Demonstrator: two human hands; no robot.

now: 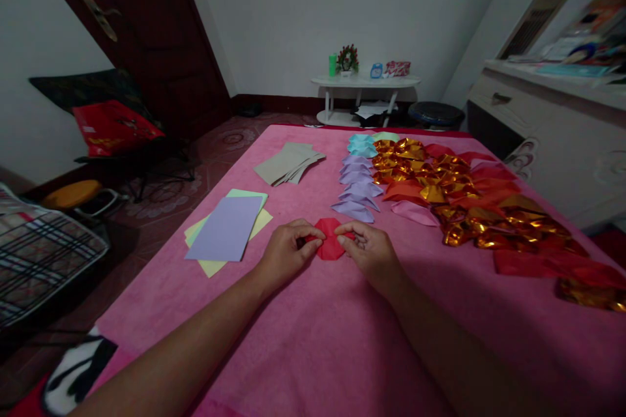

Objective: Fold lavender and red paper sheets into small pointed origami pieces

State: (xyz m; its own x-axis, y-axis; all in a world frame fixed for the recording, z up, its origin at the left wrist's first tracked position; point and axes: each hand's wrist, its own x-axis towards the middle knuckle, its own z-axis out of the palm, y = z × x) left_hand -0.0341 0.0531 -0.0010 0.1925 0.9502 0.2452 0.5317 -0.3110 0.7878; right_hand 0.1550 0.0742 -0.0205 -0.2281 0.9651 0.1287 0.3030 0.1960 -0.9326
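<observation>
A small piece of folded red paper [330, 249] lies on the pink cloth, between my two hands. My left hand [292, 249] pinches its left side between thumb and fingers. On the opposite side, my right hand [370, 251] grips the edge with thumb and forefinger. Just beyond my hands runs a column of folded purple paper pieces [359, 192]. To my left lie loose flat sheets, a purple sheet [227, 229] on top of green and yellow ones. Farther back is a fanned stack of grey-brown paper [288, 163].
Rows of folded shiny gold paper [433, 192] and red paper [552, 264] cover the table's right side. Folded light-blue paper [360, 143] sits at the back. A cabinet [552, 117] borders the right; a folding chair [112, 120] and checked bag [44, 260] stand left.
</observation>
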